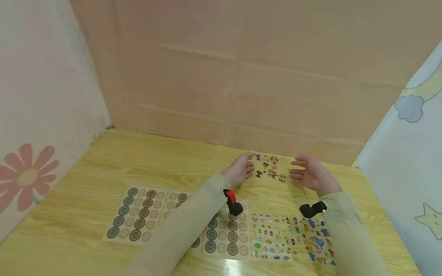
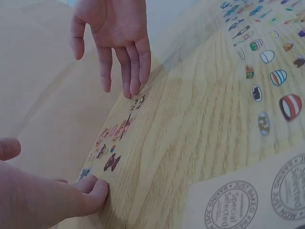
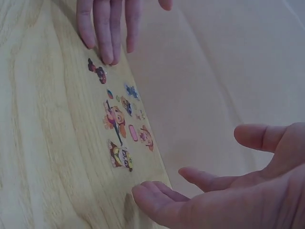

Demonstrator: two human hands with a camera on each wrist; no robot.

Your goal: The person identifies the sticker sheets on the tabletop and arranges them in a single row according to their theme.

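A group of small cartoon stickers (image 1: 272, 173), apparently on a clear sheet, lies flat at the back of the wooden table. My left hand (image 1: 240, 169) is at its left side, fingers relaxed, fingertips beside the sheet's edge. On the opposite side my right hand (image 1: 313, 174) faces it with fingers extended and thumb apart. In the right wrist view, the colourful puppy-like figures (image 3: 115, 117) show between both hands, and the fingers of the right hand (image 3: 228, 191) grip nothing. The left hand (image 2: 57, 195) holds nothing visible either; whether its fingertips touch the sheet, I cannot tell.
Nearer the front lie paper sheets of round stamp-like labels (image 1: 143, 212), partly under the left sleeve (image 1: 182, 234). To their right are clear sheets of small stickers (image 1: 271, 239) and blue character stickers (image 1: 317, 244). A plain backdrop (image 1: 233, 78) rises behind the table.
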